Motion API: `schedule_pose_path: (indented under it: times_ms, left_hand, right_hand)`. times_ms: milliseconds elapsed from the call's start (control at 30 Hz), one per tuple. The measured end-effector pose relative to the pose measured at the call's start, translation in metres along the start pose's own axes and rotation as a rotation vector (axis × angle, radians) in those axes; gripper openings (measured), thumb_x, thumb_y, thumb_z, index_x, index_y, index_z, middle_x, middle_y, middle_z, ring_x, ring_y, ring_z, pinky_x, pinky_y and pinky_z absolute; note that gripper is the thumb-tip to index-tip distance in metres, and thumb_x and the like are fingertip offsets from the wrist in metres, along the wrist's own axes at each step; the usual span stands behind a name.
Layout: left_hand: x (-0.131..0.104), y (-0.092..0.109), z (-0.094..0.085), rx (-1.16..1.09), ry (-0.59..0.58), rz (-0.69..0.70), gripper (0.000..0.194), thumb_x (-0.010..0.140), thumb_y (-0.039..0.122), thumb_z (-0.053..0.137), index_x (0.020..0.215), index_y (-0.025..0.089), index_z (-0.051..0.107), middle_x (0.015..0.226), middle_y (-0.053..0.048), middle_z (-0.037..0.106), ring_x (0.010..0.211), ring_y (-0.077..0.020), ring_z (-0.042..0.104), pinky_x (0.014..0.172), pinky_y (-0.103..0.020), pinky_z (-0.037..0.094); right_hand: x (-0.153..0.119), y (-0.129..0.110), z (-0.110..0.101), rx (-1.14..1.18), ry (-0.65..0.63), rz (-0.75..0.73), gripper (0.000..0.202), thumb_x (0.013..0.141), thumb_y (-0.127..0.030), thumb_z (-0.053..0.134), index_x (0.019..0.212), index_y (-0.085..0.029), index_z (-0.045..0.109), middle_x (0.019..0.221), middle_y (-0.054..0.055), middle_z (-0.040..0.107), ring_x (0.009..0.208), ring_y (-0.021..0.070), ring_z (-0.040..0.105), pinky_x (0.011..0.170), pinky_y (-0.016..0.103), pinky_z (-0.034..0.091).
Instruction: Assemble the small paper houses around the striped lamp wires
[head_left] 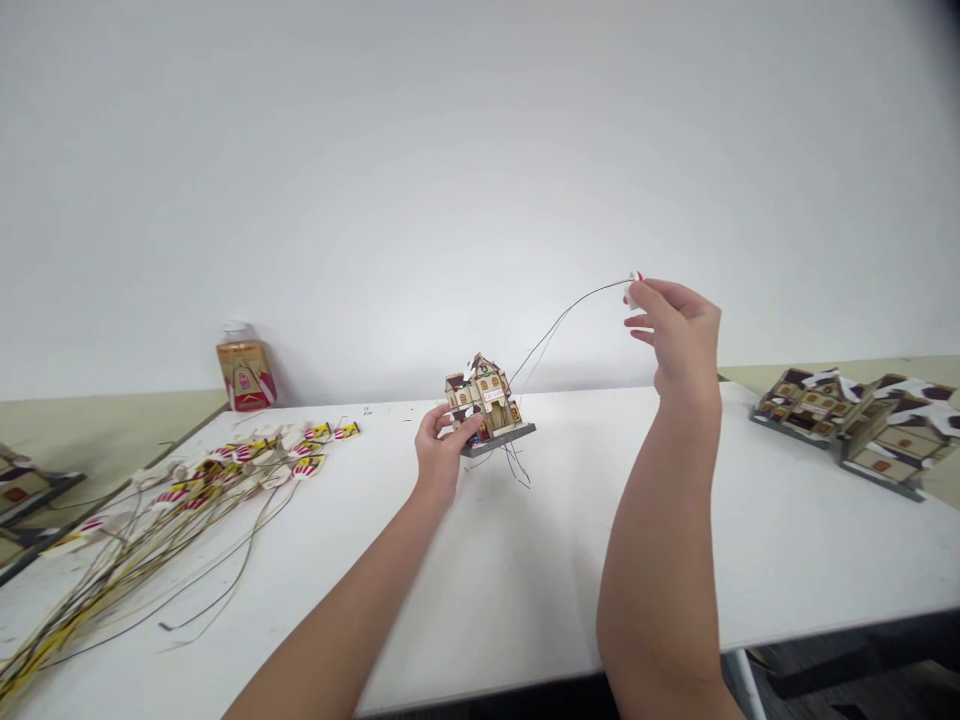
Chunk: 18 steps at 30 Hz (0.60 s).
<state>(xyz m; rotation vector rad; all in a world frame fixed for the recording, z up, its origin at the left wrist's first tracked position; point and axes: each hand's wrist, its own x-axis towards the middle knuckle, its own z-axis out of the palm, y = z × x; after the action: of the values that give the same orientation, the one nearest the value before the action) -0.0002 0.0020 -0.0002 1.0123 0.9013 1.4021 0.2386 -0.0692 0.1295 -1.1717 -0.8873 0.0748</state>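
Head view: the left hand (441,440) grips a miniature house (486,402) above the white table (525,580). The right hand (679,335), raised, pinches a small red-and-white piece (634,287) on a thin wire (570,310).

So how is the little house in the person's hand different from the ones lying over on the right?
The held house is lifted off the white table in the left hand; the houses on the right rest untouched. A thin wire runs from the held house up to the right hand; the others show none. All share snowy roofs and grey bases.
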Motion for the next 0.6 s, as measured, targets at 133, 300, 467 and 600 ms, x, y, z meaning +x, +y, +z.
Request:
schedule_pose_path:
  times_ms: [133,300,467,600]
  left_hand:
    - [0.002,-0.001,-0.001,-0.045,0.031,-0.001,0.064,0.046,0.037,0.087,0.097,0.017,0.056,0.085,-0.001,0.059,0.072,-0.0156,0.062,0.065,-0.028,0.048]
    - [0.005,-0.004,-0.002,-0.051,0.054,0.051,0.064,0.048,0.036,0.087,0.1,0.018,0.053,0.091,-0.002,0.061,0.074,-0.0159,0.063,0.068,-0.029,0.05]
    - [0.009,-0.006,-0.004,-0.033,0.093,0.085,0.065,0.05,0.035,0.087,0.102,0.02,0.052,0.097,-0.003,0.06,0.077,-0.0151,0.063,0.069,-0.028,0.05]
    - [0.012,-0.008,-0.005,-0.047,0.112,0.088,0.065,0.05,0.037,0.086,0.101,0.02,0.051,0.098,-0.003,0.059,0.076,-0.0147,0.063,0.069,-0.028,0.051]
  right_hand:
    - [-0.005,-0.007,0.006,-0.035,-0.107,0.002,0.032,0.069,-0.046,0.068,0.09,-0.021,0.07,0.087,0.003,0.067,0.067,0.0125,0.058,0.061,0.028,0.048]
    - [-0.01,-0.011,0.018,-0.11,-0.253,0.011,0.036,0.068,-0.046,0.068,0.092,-0.019,0.071,0.088,0.005,0.067,0.069,0.0138,0.058,0.063,0.03,0.047]
    - [-0.016,-0.011,0.028,-0.255,-0.381,-0.029,0.038,0.067,-0.048,0.068,0.092,-0.019,0.071,0.091,0.006,0.066,0.066,0.014,0.056,0.061,0.031,0.045]
    - [-0.02,-0.013,0.036,-0.323,-0.475,-0.073,0.035,0.068,-0.046,0.068,0.09,-0.019,0.072,0.092,0.007,0.067,0.073,0.0166,0.058,0.064,0.031,0.045]
